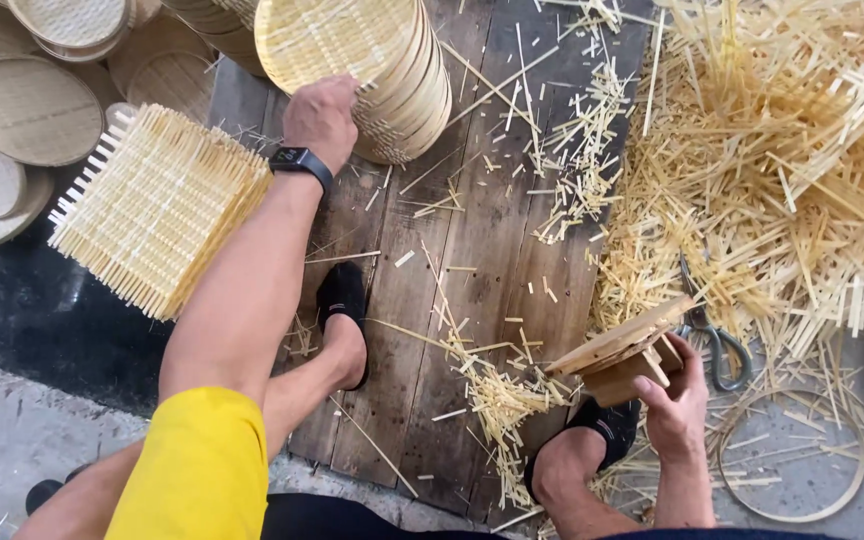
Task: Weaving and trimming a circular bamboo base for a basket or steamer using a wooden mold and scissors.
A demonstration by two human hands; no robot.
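The left hand [320, 118] lay with its fingers curled over the near rim of a stack of round woven bamboo trays [377, 62], which rested tipped on its side at the far edge of the wooden pallet [472, 260]; the grip looked closed on the edge of the nearest tray, though the fingertips were hidden behind it. The right hand [674, 395] was closed round a wooden block form [620, 352], thumb on top, held tilted just above the pallet's right edge near the right foot [592, 440]. A pair of scissors [712, 335] lay just beside that block, among the heap of bamboo strips [782, 170]. A stack of square woven mats [157, 205] leaned at the pallet's left edge, touching the left forearm. A thin bamboo hoop [792, 455] lay on the floor to the right. By the look of it, a tray was being taken from the stack, which would call for separating one cleanly from the rest.
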